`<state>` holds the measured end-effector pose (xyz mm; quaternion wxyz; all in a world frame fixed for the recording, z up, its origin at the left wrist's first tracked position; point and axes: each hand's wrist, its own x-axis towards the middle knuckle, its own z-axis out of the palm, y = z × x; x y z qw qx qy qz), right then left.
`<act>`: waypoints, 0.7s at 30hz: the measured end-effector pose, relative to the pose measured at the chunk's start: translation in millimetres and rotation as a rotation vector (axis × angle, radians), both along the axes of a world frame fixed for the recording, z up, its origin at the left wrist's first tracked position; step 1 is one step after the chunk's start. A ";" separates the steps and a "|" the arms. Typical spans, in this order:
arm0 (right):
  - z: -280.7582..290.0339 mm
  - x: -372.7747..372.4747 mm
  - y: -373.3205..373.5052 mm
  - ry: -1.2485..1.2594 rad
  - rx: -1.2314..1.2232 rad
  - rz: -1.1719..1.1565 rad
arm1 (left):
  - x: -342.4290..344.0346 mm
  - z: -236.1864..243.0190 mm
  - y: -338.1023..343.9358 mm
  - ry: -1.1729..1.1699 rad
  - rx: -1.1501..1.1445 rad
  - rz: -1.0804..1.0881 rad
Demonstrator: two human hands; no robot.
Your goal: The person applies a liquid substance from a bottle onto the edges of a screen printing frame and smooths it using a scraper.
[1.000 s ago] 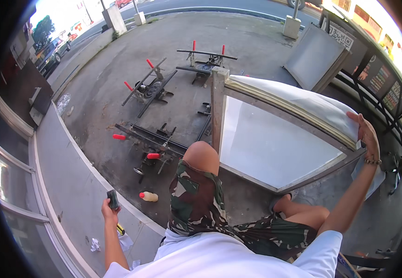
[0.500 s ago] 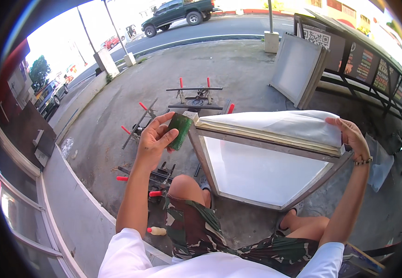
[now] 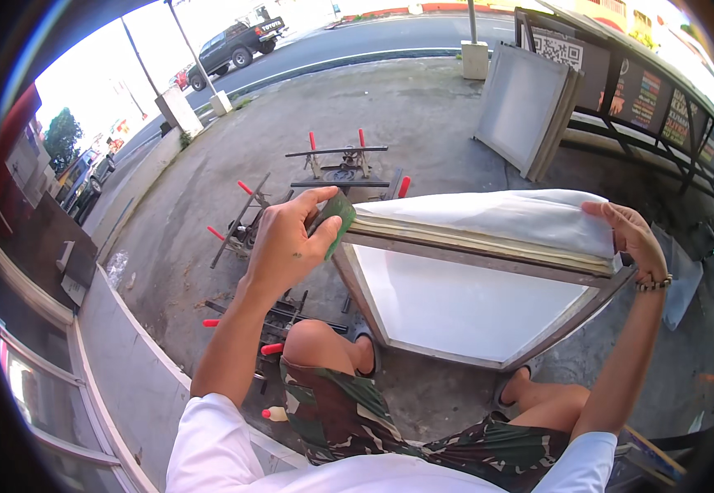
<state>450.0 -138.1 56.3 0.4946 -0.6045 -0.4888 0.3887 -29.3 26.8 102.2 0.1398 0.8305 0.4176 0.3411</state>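
Observation:
Pinched between the thumb and fingers of my left hand is a green rectangular pad. It is at the upper left corner of a stack of framed screens that stands tilted between my legs. A white sheet lies over the top edge of the stack, bulging upward. My right hand grips the sheet's right end at the opposite corner, its thumb on top. The lower fingers are partly hidden behind that corner. Pale mesh fills the nearest frame.
A metal press with several red-handled arms stands on the concrete beyond my left knee. More frames lean against a dark rack at right. A small red-capped bottle lies near my left thigh. Clear plastic hangs at right.
My left hand has moved right and turned, bringing the green pad against the stack's left corner. My right hand keeps its grip. The pickup on the road has moved left.

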 end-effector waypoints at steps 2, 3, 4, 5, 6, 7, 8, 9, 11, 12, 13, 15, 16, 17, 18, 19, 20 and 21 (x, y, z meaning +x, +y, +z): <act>-0.6 -0.6 -0.8 0.012 0.001 0.000 | 3.7 5.8 0.2 0.061 0.073 0.014; 0.8 -3.8 -0.3 0.020 0.000 -0.002 | 4.0 9.8 -0.2 0.084 0.098 0.022; 0.4 -5.0 0.2 0.028 -0.001 -0.006 | 4.9 11.8 0.5 0.108 0.122 0.029; -1.1 -3.6 0.6 0.016 -0.011 -0.009 | 6.2 12.2 0.9 0.130 0.145 -0.003; -2.9 -1.6 1.2 0.004 -0.022 -0.011 | 7.3 11.9 1.2 0.152 0.168 -0.035; -1.4 0.2 -0.8 -0.013 -0.029 -0.019 | 9.3 12.9 1.7 0.170 0.194 -0.071; 0.7 0.1 -2.4 -0.010 -0.031 -0.021 | 9.9 12.9 3.9 0.173 0.223 -0.087; 3.2 -0.7 -3.7 -0.008 -0.033 -0.024 | 9.5 12.1 7.1 0.176 0.251 -0.102; 2.1 -1.1 -2.3 -0.002 -0.031 -0.016 | 6.7 14.5 7.7 0.213 0.301 -0.117; 1.3 -0.3 -1.6 -0.004 -0.029 -0.012 | 5.9 16.0 7.1 0.237 0.320 -0.122; 0.5 0.1 -1.2 -0.010 -0.033 -0.012 | 6.7 14.5 8.3 0.258 0.333 -0.132; 2.1 -7.6 -0.9 -0.002 -0.027 -0.023 | 10.1 17.9 2.5 0.299 0.319 -0.082; 4.0 -10.8 -2.3 0.002 -0.020 -0.029 | 11.0 20.3 -1.8 0.318 0.317 -0.058; 3.4 -10.4 -2.6 0.009 -0.020 -0.023 | 10.0 17.4 -2.6 0.312 0.347 -0.051; 2.2 -9.7 -1.5 0.016 -0.021 -0.017 | 7.7 11.9 -2.1 0.306 0.377 -0.044; 2.0 -8.1 -1.0 0.020 -0.023 -0.015 | 7.5 7.7 -2.3 0.296 0.407 -0.041; 1.9 -7.0 -0.7 0.028 -0.020 -0.007 | 9.3 5.5 -4.8 0.251 0.347 -0.005; 1.8 -6.1 -0.4 0.035 -0.017 0.002 | 12.1 2.9 -7.7 0.206 0.286 0.030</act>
